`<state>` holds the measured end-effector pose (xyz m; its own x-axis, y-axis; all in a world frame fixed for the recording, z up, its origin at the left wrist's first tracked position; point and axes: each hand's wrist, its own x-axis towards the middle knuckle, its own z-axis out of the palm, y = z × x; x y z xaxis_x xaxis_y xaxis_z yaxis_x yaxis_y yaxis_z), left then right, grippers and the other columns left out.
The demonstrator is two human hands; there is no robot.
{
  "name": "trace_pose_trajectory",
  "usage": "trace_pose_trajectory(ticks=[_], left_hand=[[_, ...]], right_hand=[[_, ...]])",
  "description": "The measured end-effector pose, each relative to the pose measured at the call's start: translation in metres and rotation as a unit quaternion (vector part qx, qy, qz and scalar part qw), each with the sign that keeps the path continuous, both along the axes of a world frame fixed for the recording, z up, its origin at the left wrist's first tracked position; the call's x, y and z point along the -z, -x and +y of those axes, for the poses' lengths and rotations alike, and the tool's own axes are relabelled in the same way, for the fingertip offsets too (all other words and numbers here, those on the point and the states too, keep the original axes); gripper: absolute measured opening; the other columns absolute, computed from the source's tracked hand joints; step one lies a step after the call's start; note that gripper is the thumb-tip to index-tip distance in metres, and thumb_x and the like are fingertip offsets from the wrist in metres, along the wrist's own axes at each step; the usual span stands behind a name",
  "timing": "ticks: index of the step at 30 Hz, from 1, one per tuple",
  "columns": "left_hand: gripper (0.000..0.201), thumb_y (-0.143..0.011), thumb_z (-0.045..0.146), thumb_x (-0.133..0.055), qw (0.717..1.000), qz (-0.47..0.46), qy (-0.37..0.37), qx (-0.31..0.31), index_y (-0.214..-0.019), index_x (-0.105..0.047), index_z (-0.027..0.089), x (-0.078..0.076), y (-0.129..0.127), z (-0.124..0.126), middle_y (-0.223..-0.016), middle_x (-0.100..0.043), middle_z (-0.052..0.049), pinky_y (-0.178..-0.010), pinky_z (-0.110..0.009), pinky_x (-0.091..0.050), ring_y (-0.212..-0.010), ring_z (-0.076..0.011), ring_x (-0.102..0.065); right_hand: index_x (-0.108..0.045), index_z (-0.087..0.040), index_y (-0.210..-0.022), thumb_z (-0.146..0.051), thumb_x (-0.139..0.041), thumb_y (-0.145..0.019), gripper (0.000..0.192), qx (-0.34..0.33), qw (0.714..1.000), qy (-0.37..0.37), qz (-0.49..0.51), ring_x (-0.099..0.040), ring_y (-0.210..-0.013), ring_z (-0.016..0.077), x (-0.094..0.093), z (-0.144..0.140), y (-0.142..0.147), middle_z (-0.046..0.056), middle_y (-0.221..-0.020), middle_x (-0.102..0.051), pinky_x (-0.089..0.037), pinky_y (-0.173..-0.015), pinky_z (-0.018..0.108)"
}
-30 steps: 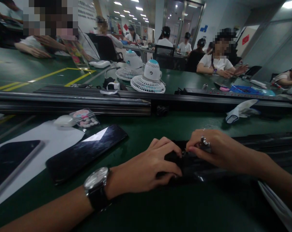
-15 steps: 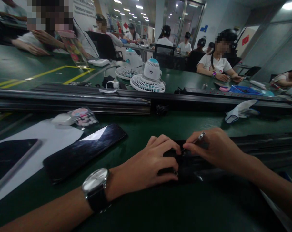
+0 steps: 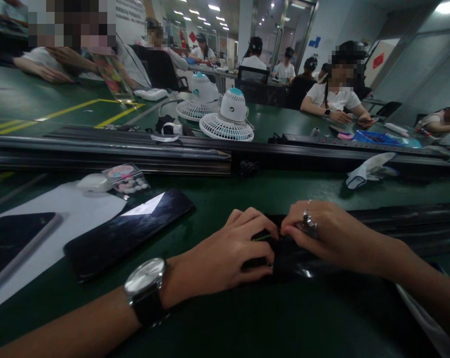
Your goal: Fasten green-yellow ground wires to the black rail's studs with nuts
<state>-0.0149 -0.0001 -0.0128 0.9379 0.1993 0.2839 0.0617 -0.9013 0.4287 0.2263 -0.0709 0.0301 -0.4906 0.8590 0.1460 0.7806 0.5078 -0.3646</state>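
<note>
My left hand (image 3: 228, 251), with a watch (image 3: 144, 281) on its wrist, bends its fingers down over the end of a long, glossy black piece (image 3: 303, 263) on the table. The thumb and fingers grip that end, and a thin green line shows between them. Close against the left fingertips, my right hand (image 3: 321, 231) is closed in a pinch at the same end. Whatever sits between its fingertips is too small and dark to name. A silvery ring (image 3: 309, 223) shows on the right hand.
Left of my hands lie a dark phone (image 3: 131, 236), a white sheet (image 3: 60, 238) and a bagged bead pack (image 3: 130, 181). Black bars (image 3: 135, 154) cross the table ahead, with two white fans (image 3: 230, 117) behind. A white glove (image 3: 370, 169) lies right. Several people sit beyond.
My right hand has rolled over at the wrist, showing more of its back, while its fingertips stay at the black piece's end. The left hand has hardly moved.
</note>
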Motion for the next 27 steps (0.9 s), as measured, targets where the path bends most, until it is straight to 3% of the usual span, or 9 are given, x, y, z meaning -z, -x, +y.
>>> trace_pose_trajectory(ticks=[5,11,18,27], left_hand=[[0.015,-0.094,0.023,-0.068,1.0,-0.001,0.007,0.023,-0.107,-0.072,0.029,-0.001,0.002,0.002,-0.139,-0.055,-0.004,-0.105,-0.042,-0.036,-0.129,-0.0249,-0.047],[0.019,-0.095,0.035,-0.069,1.0,-0.018,-0.021,-0.01,-0.111,-0.069,0.027,0.0,0.0,0.0,-0.136,-0.056,-0.006,-0.102,-0.042,-0.038,-0.127,-0.0261,-0.047],[0.012,-0.096,0.035,-0.068,1.0,-0.016,-0.021,-0.014,-0.102,-0.07,0.024,0.002,0.0,0.0,-0.13,-0.058,-0.005,-0.1,-0.039,-0.038,-0.122,-0.0238,-0.049],[0.012,-0.097,0.036,-0.067,1.0,0.005,-0.004,-0.001,-0.098,-0.071,0.024,0.0,-0.001,0.0,-0.12,-0.062,-0.005,-0.093,-0.037,-0.039,-0.111,-0.0222,-0.052]], right_hand=[[-0.072,-0.021,-0.092,-0.024,-0.055,-0.1,0.019,0.064,0.997,-0.009,0.033,-0.068,-0.08,0.0133,-0.004,0.0,-0.006,-0.001,-0.088,-0.076,-0.045,-0.074,0.026],[-0.076,-0.021,-0.085,-0.033,-0.058,-0.098,0.025,0.147,0.987,-0.034,0.048,-0.064,-0.055,0.0123,0.0,0.0,-0.001,-0.003,-0.068,-0.074,-0.039,-0.056,0.027],[-0.076,-0.02,-0.081,-0.033,-0.064,-0.095,0.023,0.151,0.987,-0.054,0.013,-0.061,-0.051,0.0125,0.009,0.0,0.006,-0.002,-0.06,-0.069,-0.036,-0.054,0.027],[-0.072,-0.017,-0.086,-0.029,-0.053,-0.102,0.028,0.109,0.991,-0.064,-0.04,-0.066,-0.065,0.0172,0.012,0.001,0.007,0.003,-0.073,-0.073,-0.042,-0.064,0.031]])
